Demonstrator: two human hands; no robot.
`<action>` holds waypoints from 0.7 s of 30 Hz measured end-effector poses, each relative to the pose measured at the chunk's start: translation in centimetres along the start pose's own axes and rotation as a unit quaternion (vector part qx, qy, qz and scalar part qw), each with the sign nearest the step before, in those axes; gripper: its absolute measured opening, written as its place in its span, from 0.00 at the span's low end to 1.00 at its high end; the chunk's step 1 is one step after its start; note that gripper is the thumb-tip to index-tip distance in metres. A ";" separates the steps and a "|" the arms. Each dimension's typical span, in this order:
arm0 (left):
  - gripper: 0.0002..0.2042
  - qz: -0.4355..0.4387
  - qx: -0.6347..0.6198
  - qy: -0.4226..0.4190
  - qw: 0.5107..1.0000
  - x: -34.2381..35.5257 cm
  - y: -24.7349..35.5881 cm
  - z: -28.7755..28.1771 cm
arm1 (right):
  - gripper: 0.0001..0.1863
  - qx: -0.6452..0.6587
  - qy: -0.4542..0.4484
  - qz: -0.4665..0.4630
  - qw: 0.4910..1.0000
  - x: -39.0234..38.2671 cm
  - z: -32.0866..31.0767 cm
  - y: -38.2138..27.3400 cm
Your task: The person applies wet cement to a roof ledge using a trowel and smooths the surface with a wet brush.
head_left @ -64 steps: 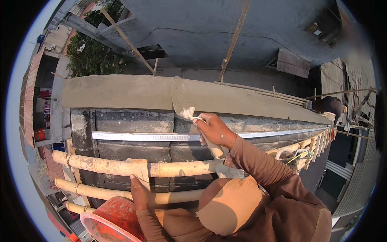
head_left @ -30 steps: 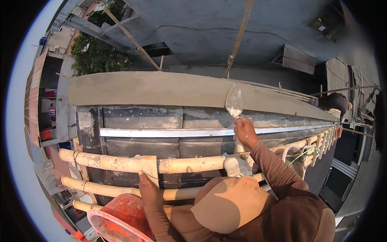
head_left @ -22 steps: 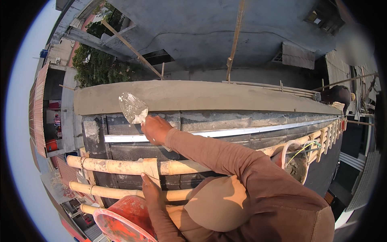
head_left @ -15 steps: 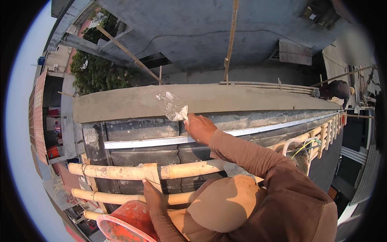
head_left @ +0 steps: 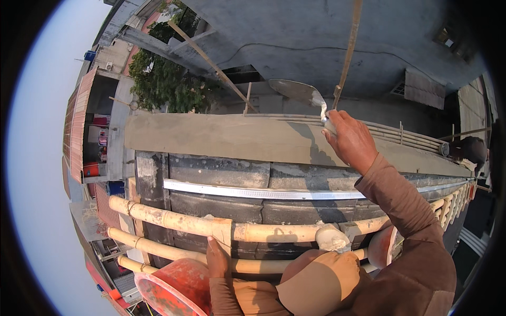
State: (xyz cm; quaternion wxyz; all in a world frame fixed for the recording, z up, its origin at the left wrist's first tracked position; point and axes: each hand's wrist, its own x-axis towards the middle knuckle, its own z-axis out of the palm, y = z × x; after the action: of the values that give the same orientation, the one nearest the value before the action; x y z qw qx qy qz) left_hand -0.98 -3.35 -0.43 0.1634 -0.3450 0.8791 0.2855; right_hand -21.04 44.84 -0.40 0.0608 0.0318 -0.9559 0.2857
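My right hand (head_left: 345, 137) is closed on the handle of a pointed trowel (head_left: 295, 92), raised over the smooth grey mortar band (head_left: 200, 131) with its shadow falling on the band. My left hand (head_left: 217, 258) grips a short wooden slat (head_left: 222, 231) across the bamboo rails (head_left: 174, 222) below. Between band and rails lies a long silver metal strip (head_left: 226, 189) on dark, stained roofing (head_left: 216, 171). My brown sleeves and a tan cap brim show at the bottom.
A red tub (head_left: 168, 284) stands at lower left, a second bucket (head_left: 380, 247) behind my right arm. Another person (head_left: 469, 152) crouches at the band's far right end. Bamboo poles, a tree (head_left: 158, 84) and neighbouring walls and roofs lie beyond the band's edge.
The trowel moved over the band, first right, then left, and is now lifted to the upper right. My left hand stays on the slat; the view has shifted somewhat.
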 end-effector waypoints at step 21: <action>0.37 -0.001 -0.064 0.019 0.998 -1.6 2.7 0.8 | 0.22 -0.313 -0.124 0.028 0.941 -11.0 -5.9 8.3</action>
State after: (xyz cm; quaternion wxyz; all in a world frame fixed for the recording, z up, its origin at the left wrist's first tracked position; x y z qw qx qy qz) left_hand -1.70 -0.38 0.74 0.1243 -0.3610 0.8615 0.3348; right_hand -10.35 55.31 -1.55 -0.0590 0.0198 -0.9975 -0.0330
